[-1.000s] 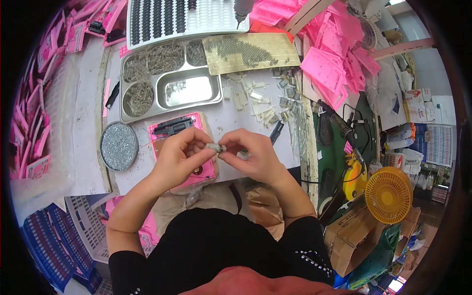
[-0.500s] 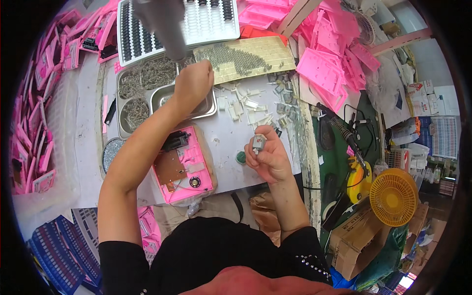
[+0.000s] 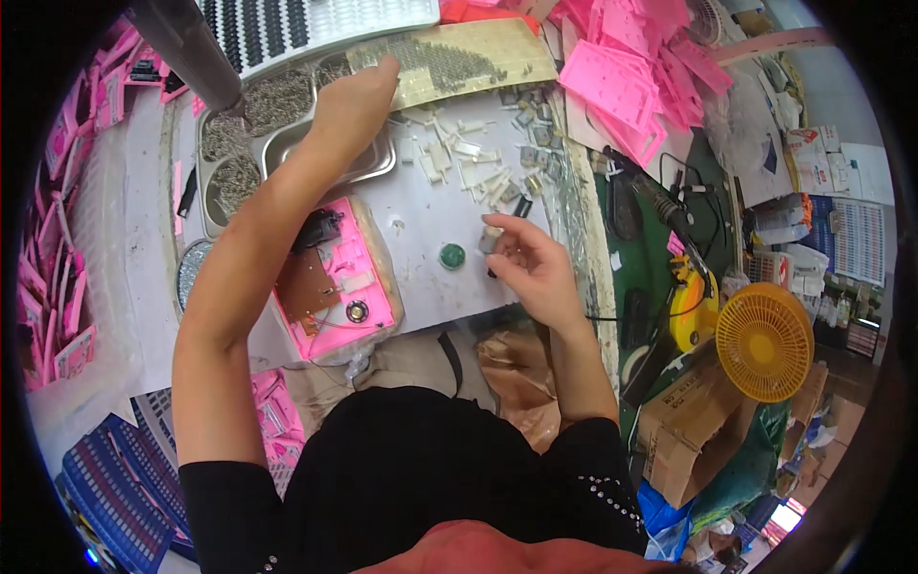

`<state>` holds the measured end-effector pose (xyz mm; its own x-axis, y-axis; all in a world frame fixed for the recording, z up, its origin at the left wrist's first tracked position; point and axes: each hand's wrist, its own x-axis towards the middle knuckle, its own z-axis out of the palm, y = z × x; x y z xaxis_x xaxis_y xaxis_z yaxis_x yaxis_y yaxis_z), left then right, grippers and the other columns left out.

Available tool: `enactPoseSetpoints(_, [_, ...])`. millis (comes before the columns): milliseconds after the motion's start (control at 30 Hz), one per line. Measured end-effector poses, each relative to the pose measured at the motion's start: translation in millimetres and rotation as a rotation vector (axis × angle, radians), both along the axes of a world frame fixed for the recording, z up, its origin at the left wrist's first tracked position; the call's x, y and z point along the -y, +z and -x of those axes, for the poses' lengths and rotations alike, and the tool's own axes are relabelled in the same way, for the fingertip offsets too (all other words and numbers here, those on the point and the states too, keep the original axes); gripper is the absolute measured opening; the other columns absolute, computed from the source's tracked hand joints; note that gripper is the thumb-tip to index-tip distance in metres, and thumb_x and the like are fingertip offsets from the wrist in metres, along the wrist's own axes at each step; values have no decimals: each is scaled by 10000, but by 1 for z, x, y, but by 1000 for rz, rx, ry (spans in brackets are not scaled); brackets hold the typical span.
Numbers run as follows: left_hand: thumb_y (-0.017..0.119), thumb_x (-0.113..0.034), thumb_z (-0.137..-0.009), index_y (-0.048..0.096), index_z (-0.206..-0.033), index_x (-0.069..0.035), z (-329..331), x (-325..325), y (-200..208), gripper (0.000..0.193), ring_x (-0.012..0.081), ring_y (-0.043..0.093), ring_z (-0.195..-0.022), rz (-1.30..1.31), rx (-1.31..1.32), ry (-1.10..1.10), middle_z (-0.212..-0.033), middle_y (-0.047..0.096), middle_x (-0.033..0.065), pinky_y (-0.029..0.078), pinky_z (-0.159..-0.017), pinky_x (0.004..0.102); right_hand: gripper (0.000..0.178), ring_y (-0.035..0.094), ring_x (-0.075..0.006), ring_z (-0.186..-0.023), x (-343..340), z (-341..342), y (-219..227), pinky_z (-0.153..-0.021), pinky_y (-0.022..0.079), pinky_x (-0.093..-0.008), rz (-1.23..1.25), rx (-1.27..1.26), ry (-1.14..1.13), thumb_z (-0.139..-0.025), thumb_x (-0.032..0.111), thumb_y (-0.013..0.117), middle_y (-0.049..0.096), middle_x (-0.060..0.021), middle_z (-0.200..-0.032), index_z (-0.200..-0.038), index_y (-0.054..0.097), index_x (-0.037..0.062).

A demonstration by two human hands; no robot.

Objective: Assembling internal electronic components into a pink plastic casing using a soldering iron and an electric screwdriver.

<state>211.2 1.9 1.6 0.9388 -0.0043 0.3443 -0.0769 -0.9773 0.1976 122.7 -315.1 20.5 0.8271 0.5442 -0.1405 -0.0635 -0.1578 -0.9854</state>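
Note:
My left hand [image 3: 356, 107] reaches over the far side of the steel compartment tray [image 3: 384, 161]. Its closed fingertips are at the edge of a gold-coloured sheet [image 3: 516, 57] covered with small metal parts [image 3: 435, 67]; what they pinch is hidden. My right hand [image 3: 537, 268] is raised over the right of the table, holding a small grey-and-white motor [image 3: 491, 239] between thumb and fingers. A pink plastic housing [image 3: 373, 251] lies in front of me, with a black part, brown board and round metal piece inside. Beside my right hand sits a green round pot [image 3: 451, 255].
A grey hanging power tool [image 3: 191, 57] comes down over the tray's left compartments, which hold screws. White plastic pieces [image 3: 459, 148] and small motors [image 3: 540, 134] are scattered beyond my right hand. Pink shells [image 3: 612, 86] are heaped far right, near a yellow fan [image 3: 763, 342].
My left hand has moved away from the hanging tool to the gold sheet, and the tool now hangs further left. My right hand keeps the motor, with its fingers more spread. The view has shifted slightly.

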Motion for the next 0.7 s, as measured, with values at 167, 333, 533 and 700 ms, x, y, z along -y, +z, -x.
enactPoseSetpoints(167, [647, -82, -924, 574, -996, -34, 98, 33, 41, 113, 398, 647, -807, 392, 39, -300, -868, 645, 173, 523, -716, 466, 390, 634, -199, -739, -8, 4, -3, -695, 525, -319, 425, 331, 100, -875, 29, 667, 661, -89, -888, -1264, 680, 59])
enactPoseSetpoints(333, [691, 22, -882, 662, -1035, -9, 191, 30, 65, 159, 311, 675, -766, 635, -47, -280, -892, 664, 143, 534, -656, 375, 358, 664, -368, -834, -21, -2, -13, -747, 536, -445, 513, 441, 172, -835, 27, 648, 680, -169, -934, -1193, 672, 41])
enactPoseSetpoints(533, [697, 59, -869, 708, -1006, 9, 253, 27, 56, 147, 247, 708, -820, 925, -244, -151, -967, 706, 128, 562, -694, 316, 334, 655, -366, -794, -38, 7, -13, -729, 524, -463, 687, 769, 254, -808, 41, 655, 649, -172, -855, -1141, 680, 52])
enactPoseSetpoints(700, [707, 48, -868, 713, -995, -6, 270, 40, 41, 138, 261, 701, -875, 1047, -143, -86, -960, 707, 128, 562, -753, 351, 395, 650, -223, -711, -27, -5, 4, -651, 526, -340, 598, 455, 248, -825, 28, 680, 652, -110, -835, -1219, 681, 65])
